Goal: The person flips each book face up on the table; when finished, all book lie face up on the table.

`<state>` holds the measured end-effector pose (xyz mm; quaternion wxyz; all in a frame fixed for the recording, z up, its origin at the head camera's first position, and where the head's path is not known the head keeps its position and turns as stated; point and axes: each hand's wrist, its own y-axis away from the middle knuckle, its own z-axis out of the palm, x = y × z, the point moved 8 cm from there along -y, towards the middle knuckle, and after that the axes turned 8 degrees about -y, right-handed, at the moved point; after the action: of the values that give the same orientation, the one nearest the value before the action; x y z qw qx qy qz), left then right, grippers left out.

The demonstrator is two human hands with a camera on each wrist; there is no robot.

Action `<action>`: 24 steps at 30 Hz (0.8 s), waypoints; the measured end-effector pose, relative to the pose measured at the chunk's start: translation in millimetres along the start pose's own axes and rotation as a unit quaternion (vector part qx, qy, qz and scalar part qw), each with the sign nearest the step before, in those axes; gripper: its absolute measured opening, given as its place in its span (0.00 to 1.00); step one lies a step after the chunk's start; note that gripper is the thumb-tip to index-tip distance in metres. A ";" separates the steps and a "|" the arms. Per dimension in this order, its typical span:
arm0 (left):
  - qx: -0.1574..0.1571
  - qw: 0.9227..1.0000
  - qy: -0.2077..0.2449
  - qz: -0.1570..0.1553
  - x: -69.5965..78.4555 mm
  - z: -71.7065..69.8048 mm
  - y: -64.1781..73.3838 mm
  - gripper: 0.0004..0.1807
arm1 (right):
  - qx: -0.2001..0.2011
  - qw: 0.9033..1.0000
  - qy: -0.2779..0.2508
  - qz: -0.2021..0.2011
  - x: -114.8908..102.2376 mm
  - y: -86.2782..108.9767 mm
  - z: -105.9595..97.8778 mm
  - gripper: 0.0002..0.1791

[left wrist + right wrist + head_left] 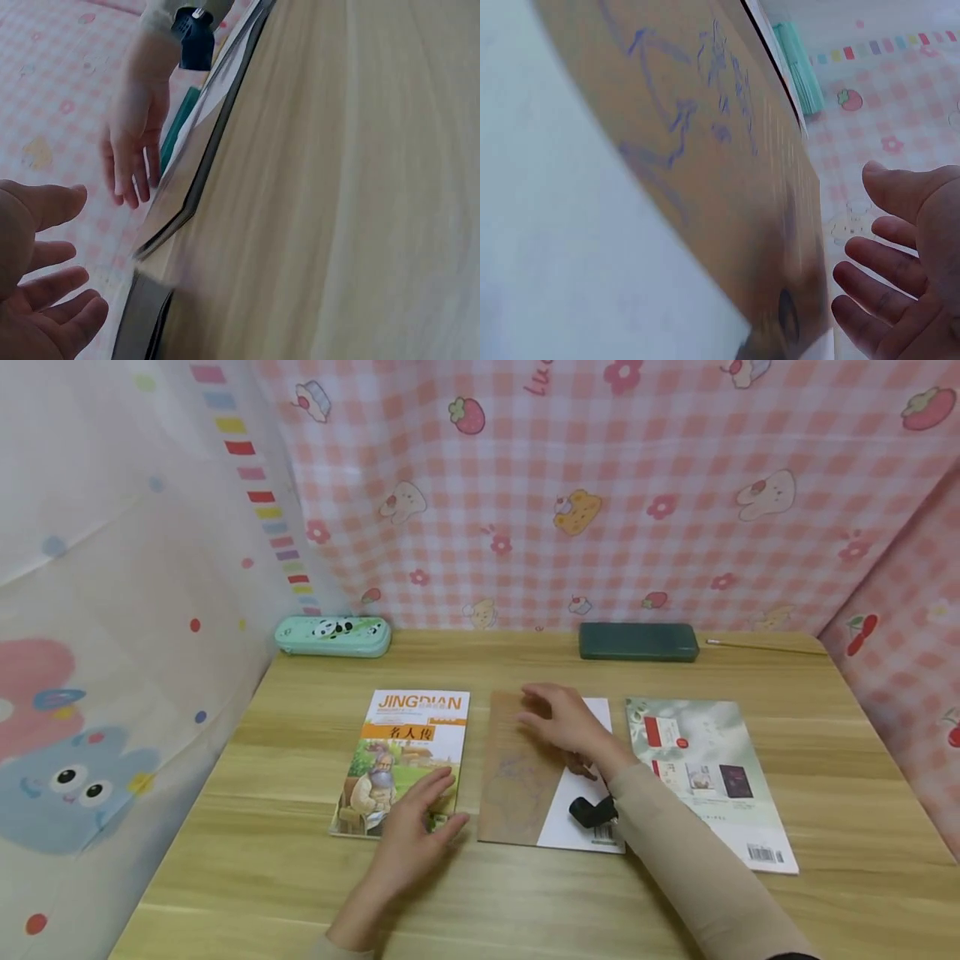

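Observation:
Three books lie flat in a row on the wooden table. The left one is an illustrated book [382,760] with "JINGDIAN" across its top. Over its lower right corner hovers my left hand [416,831], fingers loosely extended and holding nothing. In the middle is a brown and white book [517,768], with blue scribbled lines on its brown part in the right wrist view. My right hand [566,722] is above its upper part, fingers relaxed and holding nothing in the right wrist view. A pale green book [712,777] lies to the right, partly hidden by the right sleeve.
Along the back of the table [255,885] are a mint pencil case [333,637] with pandas, a dark green case [638,642] and a thin pencil [765,647]. A pink checked cloth [540,460] hangs behind. The right wrist carries a black device [592,812].

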<state>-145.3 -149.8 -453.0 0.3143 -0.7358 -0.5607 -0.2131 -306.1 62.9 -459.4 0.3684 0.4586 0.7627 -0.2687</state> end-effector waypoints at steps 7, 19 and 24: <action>-0.036 0.999 0.014 -0.006 4.4 19.0 -0.7 0.32 | 0.013 1.000 0.004 -0.002 11.8 8.0 -12.0 0.30; -0.075 0.997 0.012 0.011 22.2 38.5 -5.5 0.36 | 0.038 0.999 0.008 0.003 31.4 20.3 -34.6 0.29; -0.096 0.995 0.013 0.001 26.3 50.0 -4.9 0.37 | 0.048 0.999 0.023 0.007 38.9 25.0 -43.8 0.29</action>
<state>-144.5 -95.7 -469.9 0.2493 -0.7602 -0.5331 -0.2751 -309.5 126.1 -467.0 0.3307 0.4873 0.7538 -0.2914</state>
